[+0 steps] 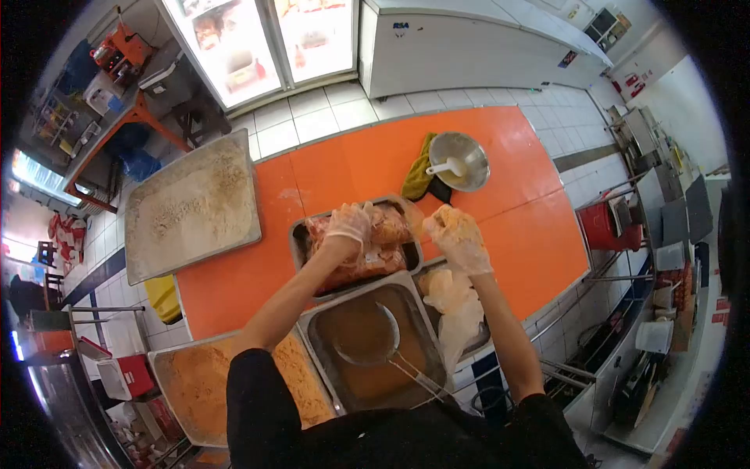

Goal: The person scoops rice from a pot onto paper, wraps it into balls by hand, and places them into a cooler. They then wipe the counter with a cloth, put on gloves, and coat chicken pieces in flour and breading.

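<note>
Both my hands wear clear plastic gloves. My left hand (349, 225) has its fingers curled on a clear plastic bag of reddish raw meat (366, 256), which lies in a deep metal tray (297, 254). To the right of that tray, my right hand (459, 238) is closed in a fist, with orange crumbs on the glove. Thin clear plastic, the end of the bag, stretches from the tray to this fist. Nearest to me stands a metal pan (316, 336) of brown liquid, with a wire strainer (393, 332) resting in it.
On the orange table (328, 176) stand a metal bowl (478, 148) holding a white scoop (448, 166) and a dark-yellow cloth (419, 168). A large floury tray (191, 211) sits left, an orange-breaded tray (195, 383) front left. Crumpled plastic (453, 301) lies right of the pan.
</note>
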The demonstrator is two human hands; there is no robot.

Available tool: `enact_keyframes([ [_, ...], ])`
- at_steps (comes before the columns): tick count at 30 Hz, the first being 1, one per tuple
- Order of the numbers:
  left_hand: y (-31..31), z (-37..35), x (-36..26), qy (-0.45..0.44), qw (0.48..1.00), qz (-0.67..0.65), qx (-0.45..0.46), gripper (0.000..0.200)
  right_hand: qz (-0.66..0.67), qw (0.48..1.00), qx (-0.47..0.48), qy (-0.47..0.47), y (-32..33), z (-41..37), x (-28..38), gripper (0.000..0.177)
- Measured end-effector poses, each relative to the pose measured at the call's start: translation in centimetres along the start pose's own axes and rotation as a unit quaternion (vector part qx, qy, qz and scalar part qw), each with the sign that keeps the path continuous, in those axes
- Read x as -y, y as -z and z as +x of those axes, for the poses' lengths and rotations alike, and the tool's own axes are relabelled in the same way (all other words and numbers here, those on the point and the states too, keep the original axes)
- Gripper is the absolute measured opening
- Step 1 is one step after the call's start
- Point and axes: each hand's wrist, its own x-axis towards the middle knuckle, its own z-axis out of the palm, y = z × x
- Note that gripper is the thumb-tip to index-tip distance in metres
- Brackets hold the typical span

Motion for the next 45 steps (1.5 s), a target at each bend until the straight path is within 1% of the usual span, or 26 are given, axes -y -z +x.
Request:
enact_keyframes([
  [2,-0.5,1.6,0.3,0.008,0.998,-0.015,0.063,0.057,-0.064,0.998,-0.013,-0.007,-1.1,0.3,-1.3,0.036],
  [4,-1.4,2.6,0.7,0.004,0.998,-0.027,0.057,0.053,-0.129,0.991,-0.034,-0.005,-3.2,1.5,-3.0,0.04],
  [6,-0.5,2.9,0.9,0.001,0.997,-0.052,0.049,0.044,-0.166,0.97,0.115,-0.134,-6.2,3.7,-5.1,0.053],
  [7,-0.8,3.3,1.1,-0.001,0.998,-0.043,0.044,0.044,-0.161,0.972,0.106,-0.135,-7.3,4.6,-6.1,0.053],
  [9,-2.6,4.3,1.8,-0.003,0.998,-0.046,0.049,0.039,0.03,0.949,0.2,-0.243,-9.1,5.3,-7.4,0.055],
  [10,-1.7,4.1,2.0,-0.014,0.998,-0.038,0.053,0.039,0.037,0.948,0.192,-0.252,-8.3,5.3,-6.3,0.055],
  [12,0.4,4.0,1.4,-0.015,0.989,-0.023,0.144,0.034,0.006,0.97,0.138,-0.199,-4.8,4.7,-4.2,0.055],
  [13,0.0,3.8,2.1,-0.024,0.992,-0.071,0.104,0.034,0.024,0.991,0.052,-0.119,-4.3,4.1,-6.3,0.048],
  [15,0.2,2.5,1.7,-0.041,0.989,-0.122,0.075,0.035,0.151,0.975,-0.016,-0.165,0.7,2.8,-5.1,0.041],
  [18,2.4,-0.5,0.8,0.006,0.985,-0.164,0.052,0.033,0.273,0.944,-0.036,-0.182,7.9,-1.2,-5.3,0.036],
  [19,1.5,-0.6,0.9,0.002,0.989,-0.147,0.004,0.029,0.064,0.996,-0.048,-0.037,8.7,-2.7,-8.4,0.034],
  [20,1.0,-0.6,0.4,-0.004,0.99,-0.131,-0.046,0.025,-0.153,0.98,-0.059,0.109,9.0,-4.0,-12.0,0.032],
  [21,1.9,-1.7,-0.9,-0.007,0.991,-0.128,-0.044,0.025,-0.113,0.993,-0.028,-0.021,8.5,-5.7,-14.7,0.032],
  [22,3.6,-3.8,-2.7,-0.049,0.986,-0.115,-0.114,0.024,-0.07,0.986,0.007,-0.15,8.2,-7.8,-16.6,0.031],
  [23,4.4,-5.4,-4.2,-0.086,0.974,-0.099,-0.183,0.026,-0.094,0.977,0.105,-0.157,8.5,-9.9,-17.5,0.032],
  [24,3.3,-5.8,-4.9,0.001,0.978,-0.096,-0.187,0.025,-0.114,0.96,0.202,-0.157,8.3,-11.6,-18.0,0.034],
  [25,3.6,-6.8,-5.8,0.012,0.979,-0.086,-0.184,0.025,-0.094,0.951,0.242,-0.17,7.7,-12.7,-18.0,0.034],
  [27,4.9,-9.7,-8.6,0.047,0.914,-0.328,-0.233,0.022,-0.061,0.939,0.294,-0.168,6.5,-15.0,-17.8,0.034],
  [29,5.4,-12.6,-12.3,0.075,0.915,-0.289,-0.269,0.017,-0.068,0.976,0.132,-0.162,5.3,-16.7,-17.3,0.035],
  [31,5.0,-14.7,-16.3,0.108,0.851,-0.424,-0.29,0.015,-0.053,0.981,0.125,-0.136,5.1,-17.3,-17.7,0.036],
  [34,4.5,-16.7,-23.1,0.165,0.82,-0.456,-0.303,0.018,-0.063,0.981,0.146,-0.109,5.7,-18.0,-17.3,0.036],
  [36,2.7,-17.0,-26.2,0.17,0.805,-0.476,-0.311,0.019,-0.049,0.99,0.073,-0.106,4.5,-18.4,-17.9,0.034],
  [38,1.4,-16.7,-27.9,0.14,0.795,-0.537,-0.247,0.021,-0.055,0.992,0.045,-0.102,2.8,-17.9,-19.1,0.031],
  [41,3.8,-18.1,-30.1,0.114,0.835,-0.483,-0.239,0.021,-0.017,0.994,0.044,-0.094,2.4,-17.6,-19.7,0.026],
  [43,3.7,-18.7,-29.6,0.094,0.823,-0.503,-0.246,0.021,0.015,0.994,0.065,-0.083,3.5,-17.5,-19.8,0.023],
  [45,3.9,-18.8,-29.1,0.108,0.848,-0.463,-0.236,0.023,0.054,0.995,0.025,-0.076,6.1,-17.0,-19.4,0.019],
])
